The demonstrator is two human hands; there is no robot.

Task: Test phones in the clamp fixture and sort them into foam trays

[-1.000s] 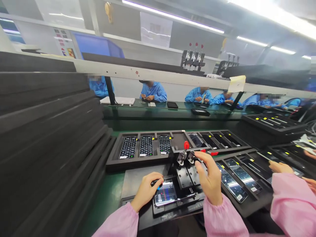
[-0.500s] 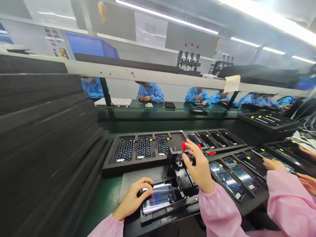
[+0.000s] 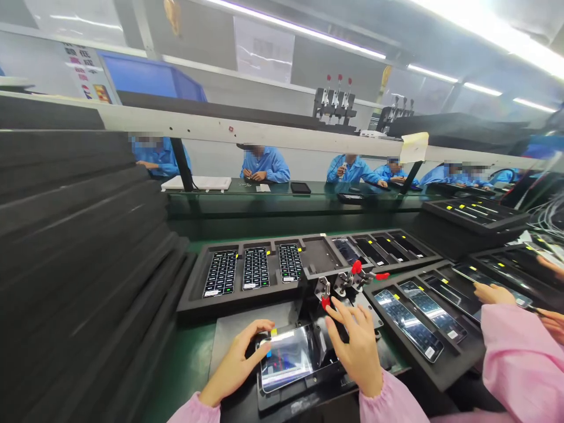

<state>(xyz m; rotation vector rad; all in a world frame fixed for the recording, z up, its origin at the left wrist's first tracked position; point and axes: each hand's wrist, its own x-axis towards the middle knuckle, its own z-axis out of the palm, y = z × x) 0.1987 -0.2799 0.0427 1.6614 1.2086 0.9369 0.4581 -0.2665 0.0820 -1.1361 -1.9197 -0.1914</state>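
Head view — glossy smartphone [image 3: 285,358] — left hand [image 3: 235,365] against its edge

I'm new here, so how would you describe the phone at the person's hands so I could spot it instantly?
On the green workbench, find the black fixture with red-handled clamps. In front of it, a glossy phone lies on a black base, the person's left hand at its edge. Unlike the phones in the black foam trays, it sits alone.
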